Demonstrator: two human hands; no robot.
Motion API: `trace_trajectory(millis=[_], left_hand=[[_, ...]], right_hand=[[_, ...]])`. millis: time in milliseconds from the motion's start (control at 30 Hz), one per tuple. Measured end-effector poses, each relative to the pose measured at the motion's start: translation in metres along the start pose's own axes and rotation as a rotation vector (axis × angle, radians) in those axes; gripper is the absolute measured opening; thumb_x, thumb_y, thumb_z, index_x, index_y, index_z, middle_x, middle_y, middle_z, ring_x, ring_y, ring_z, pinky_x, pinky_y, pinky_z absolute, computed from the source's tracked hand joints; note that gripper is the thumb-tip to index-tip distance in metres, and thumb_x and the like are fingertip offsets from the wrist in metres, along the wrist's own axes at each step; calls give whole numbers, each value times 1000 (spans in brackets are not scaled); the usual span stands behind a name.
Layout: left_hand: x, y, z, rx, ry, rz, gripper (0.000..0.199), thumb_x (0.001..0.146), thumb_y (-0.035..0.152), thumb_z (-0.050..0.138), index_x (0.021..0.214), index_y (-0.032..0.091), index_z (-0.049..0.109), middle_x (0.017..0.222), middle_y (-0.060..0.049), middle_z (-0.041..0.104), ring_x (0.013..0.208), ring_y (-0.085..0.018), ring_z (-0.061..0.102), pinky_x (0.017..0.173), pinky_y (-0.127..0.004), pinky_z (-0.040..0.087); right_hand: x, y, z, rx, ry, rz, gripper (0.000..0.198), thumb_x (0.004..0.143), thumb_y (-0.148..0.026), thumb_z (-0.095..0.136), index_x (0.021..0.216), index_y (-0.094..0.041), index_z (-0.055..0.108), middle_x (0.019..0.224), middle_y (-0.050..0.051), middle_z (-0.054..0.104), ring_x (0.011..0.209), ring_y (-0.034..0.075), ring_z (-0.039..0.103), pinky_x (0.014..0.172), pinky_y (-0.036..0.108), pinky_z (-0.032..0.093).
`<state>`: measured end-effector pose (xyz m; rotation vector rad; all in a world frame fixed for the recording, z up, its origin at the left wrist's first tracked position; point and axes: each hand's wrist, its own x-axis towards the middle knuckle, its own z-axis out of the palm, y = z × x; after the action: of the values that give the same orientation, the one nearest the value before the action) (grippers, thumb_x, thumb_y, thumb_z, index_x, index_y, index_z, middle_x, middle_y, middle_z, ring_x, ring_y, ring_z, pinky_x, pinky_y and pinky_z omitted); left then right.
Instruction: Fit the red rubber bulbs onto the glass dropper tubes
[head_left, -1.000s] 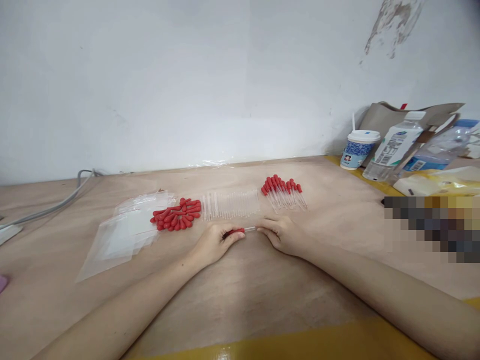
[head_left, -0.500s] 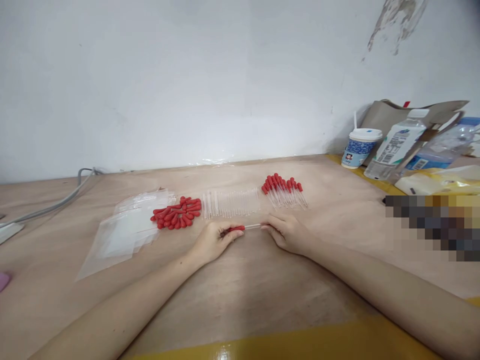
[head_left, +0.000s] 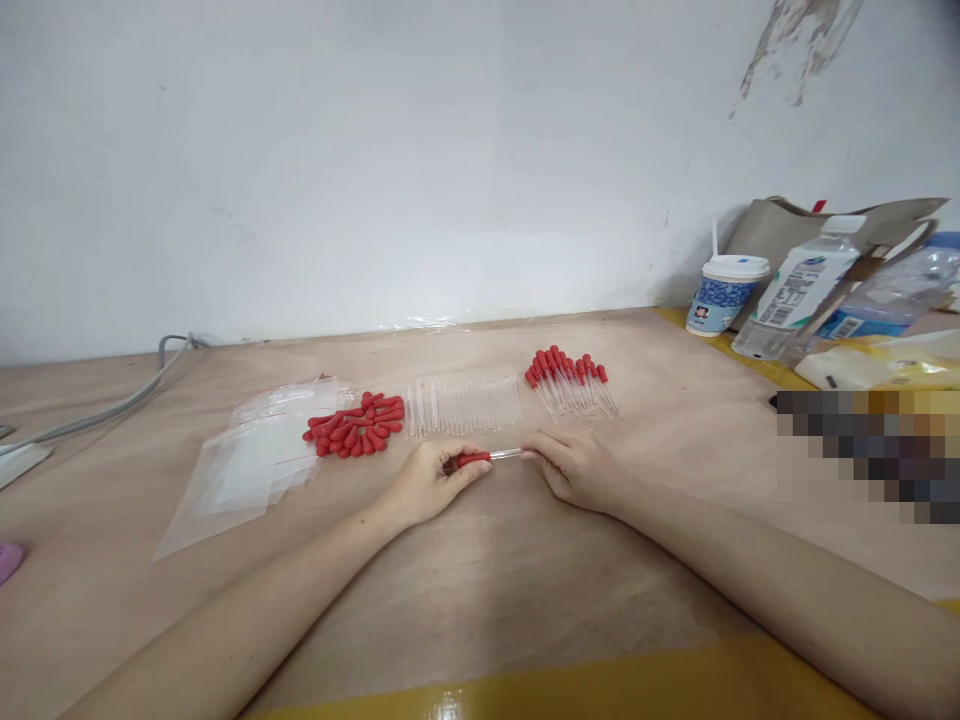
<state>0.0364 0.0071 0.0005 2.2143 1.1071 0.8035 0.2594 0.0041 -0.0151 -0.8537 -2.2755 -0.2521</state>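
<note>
My left hand [head_left: 439, 476] is closed on a red rubber dropper bulb [head_left: 474, 459]. Out of the bulb's open end runs a clear dropper tube [head_left: 507, 454], whose other end my right hand [head_left: 574, 468] pinches; how deep the tube sits in the bulb I cannot tell. Beyond my left hand lies a heap of loose red bulbs [head_left: 360, 428]. A row of clear tubes [head_left: 469, 404] is spread just past both hands. Farther right, droppers with red bulbs on clear tubes [head_left: 568, 375] lie side by side in a group.
Clear plastic bags [head_left: 255, 455] lie in a stack at the left, near a grey cable [head_left: 112, 410]. At the back right stand a lidded paper cup [head_left: 721, 297], a tilted plastic bottle [head_left: 799, 290] and a grey bag [head_left: 776, 225]. Yellow tape [head_left: 525, 680] runs along the front edge.
Both hands keep their hold on the bulb and tube in nearly the same place. The view has shifted very slightly; the bulbs, tubes and droppers lie as before.
</note>
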Motion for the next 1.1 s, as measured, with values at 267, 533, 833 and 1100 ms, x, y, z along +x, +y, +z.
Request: trace_trajectory(millis=[267, 533, 833, 1100], left_hand=[[-2, 2, 2, -29, -94, -11, 27, 82, 36, 51, 90, 15, 66, 75, -2, 66, 62, -12, 55, 56, -21, 42], [-2, 2, 2, -5, -104, 35, 25, 83, 33, 50, 90, 15, 66, 79, -2, 67, 70, -14, 58, 63, -23, 45], [-2, 0, 3, 11, -78, 41, 23, 82, 31, 51, 90, 16, 66, 81, -2, 68, 71, -14, 60, 64, -23, 45], [-1, 5, 2, 90, -11, 49, 22, 82, 30, 53, 95, 18, 65, 83, -3, 66, 71, -14, 58, 65, -25, 46]], right_hand=[[1, 0, 1, 72, -32, -30, 26, 90, -22, 37, 78, -15, 58, 63, 3, 56, 56, 11, 46, 51, 23, 31], [4, -5, 4, 82, -88, -11, 29, 89, -23, 35, 73, -15, 58, 61, 3, 54, 54, 12, 44, 51, 23, 30], [8, -7, 5, 106, -138, 71, 31, 89, -29, 37, 71, -17, 58, 61, 3, 57, 54, 11, 47, 52, 23, 31], [6, -7, -2, 73, -221, 98, 27, 90, -29, 35, 76, -17, 55, 67, 4, 58, 57, 13, 49, 53, 24, 30]])
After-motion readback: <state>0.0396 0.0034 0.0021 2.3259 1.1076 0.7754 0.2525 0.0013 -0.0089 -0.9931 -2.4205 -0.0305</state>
